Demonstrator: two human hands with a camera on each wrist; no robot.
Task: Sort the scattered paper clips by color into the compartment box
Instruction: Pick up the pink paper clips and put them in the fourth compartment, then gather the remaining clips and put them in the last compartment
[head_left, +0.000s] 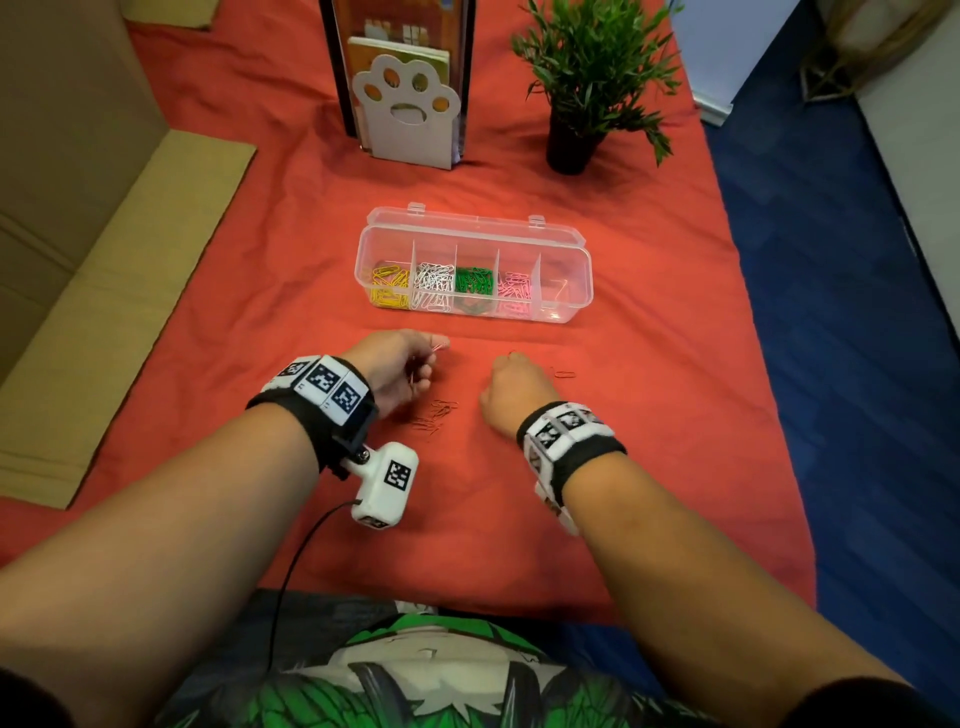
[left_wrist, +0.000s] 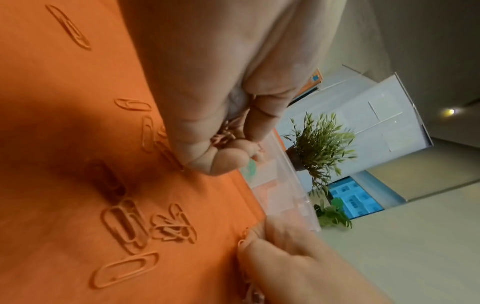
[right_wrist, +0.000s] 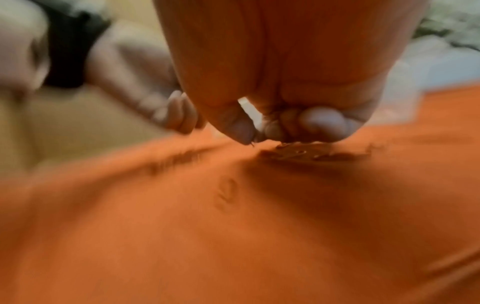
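Both forearms reach forward, left hand (head_left: 400, 364) and right hand (head_left: 514, 387) with fingers curled.

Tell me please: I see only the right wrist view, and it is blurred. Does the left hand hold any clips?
Observer: Yes. The left hand grips a bunch of orange clips in its curled fingers.
Operator: Which compartment is free for them?
Observer: In the compartment box, yellow, white, green and pink fill four compartments; the rightmost compartment looks nearly empty.
Operator: Are loose clips left outside the box?
Observer: Yes. A small cluster lies on the cloth beside the left wrist, and a single clip lies right of the right hand.
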